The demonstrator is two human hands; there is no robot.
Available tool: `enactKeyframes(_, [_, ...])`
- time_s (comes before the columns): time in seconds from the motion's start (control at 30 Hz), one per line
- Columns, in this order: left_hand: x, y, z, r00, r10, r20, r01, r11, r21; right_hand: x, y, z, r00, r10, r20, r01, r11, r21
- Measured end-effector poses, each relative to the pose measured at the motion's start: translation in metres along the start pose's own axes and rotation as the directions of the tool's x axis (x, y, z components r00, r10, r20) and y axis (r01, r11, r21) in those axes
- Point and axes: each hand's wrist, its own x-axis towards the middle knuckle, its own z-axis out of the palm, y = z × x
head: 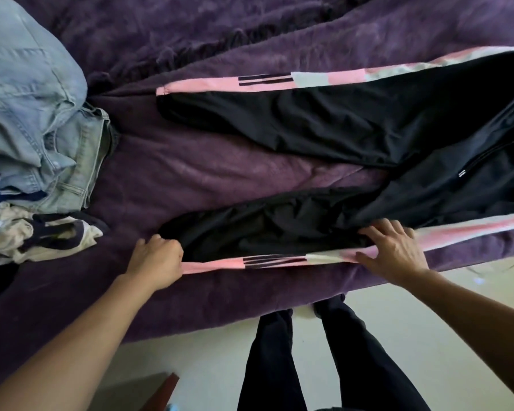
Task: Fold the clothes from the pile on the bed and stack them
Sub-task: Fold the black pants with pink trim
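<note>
The left hand (158, 256) grips the track pants' (309, 123) near cuff. The right hand (395, 253) presses flat, fingers spread, further right.

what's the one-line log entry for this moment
step: laying out track pants | left grip: holds near leg's hem | right grip: presses near leg | clothes pile: on bed, far left
</note>
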Motion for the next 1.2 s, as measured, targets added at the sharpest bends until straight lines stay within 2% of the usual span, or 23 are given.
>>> enactKeyframes(0.1, [0.002,0.022,0.001,0.988,0.059,-0.143,-0.052,0.997,0.052,-0.005,-0.005,0.009,0.984,-0.09,0.154,0.087,0.996,0.026])
enactKeyframes(0.17, [0.002,0.053,0.003,0.959,0.169,-0.227,-0.175,0.984,-0.01,-0.011,-0.005,0.016,0.959,-0.14,0.246,0.137,0.99,0.032])
enactKeyframes(0.23, [-0.004,0.097,0.003,0.925,0.286,-0.25,-0.309,0.95,-0.054,-0.021,-0.004,0.017,0.949,-0.165,0.268,0.153,0.986,0.066])
enactKeyframes(0.3, [-0.009,0.146,-0.001,0.9,0.353,-0.255,-0.385,0.919,-0.088,-0.03,0.004,0.01,0.971,-0.135,0.195,0.106,0.983,0.153])
enactKeyframes(0.4, [-0.017,0.214,-0.017,0.872,0.403,-0.278,-0.454,0.878,-0.149,-0.035,0.045,-0.013,0.998,0.012,0.06,-0.024,0.978,0.206])
enactKeyframes(0.57, [-0.026,0.312,-0.046,0.816,0.472,-0.333,-0.544,0.822,-0.167,-0.039,0.169,-0.047,0.963,0.264,-0.061,-0.258,0.961,0.096])
enactKeyframes(0.67, [-0.025,0.369,-0.054,0.792,0.501,-0.349,-0.584,0.789,-0.193,-0.035,0.246,-0.053,0.948,0.294,-0.121,-0.295,0.956,0.009])
enactKeyframes(0.8, [-0.006,0.439,-0.058,0.82,0.439,-0.368,-0.533,0.819,-0.212,-0.01,0.32,-0.05,0.965,0.197,-0.174,-0.216,0.971,-0.098])
enactKeyframes(0.97, [0.027,0.494,-0.051,0.906,0.264,-0.331,-0.339,0.92,-0.194,0.028,0.374,-0.035,0.994,0.071,-0.08,-0.089,0.963,-0.253])
enactKeyframes(1.07, [0.032,0.512,-0.048,0.928,0.132,-0.349,-0.231,0.938,-0.26,0.037,0.404,-0.033,0.99,-0.05,-0.133,0.031,0.989,-0.142])
enactKeyframes(1.13, [0.023,0.516,-0.044,0.93,0.147,-0.338,-0.251,0.925,-0.287,0.027,0.425,-0.035,0.956,-0.183,-0.231,0.174,0.983,-0.056])
enactKeyframes(1.2, [0.006,0.515,-0.043,0.93,0.201,-0.307,-0.285,0.923,-0.258,0.012,0.444,-0.041,0.916,-0.303,-0.263,0.297,0.953,-0.063])
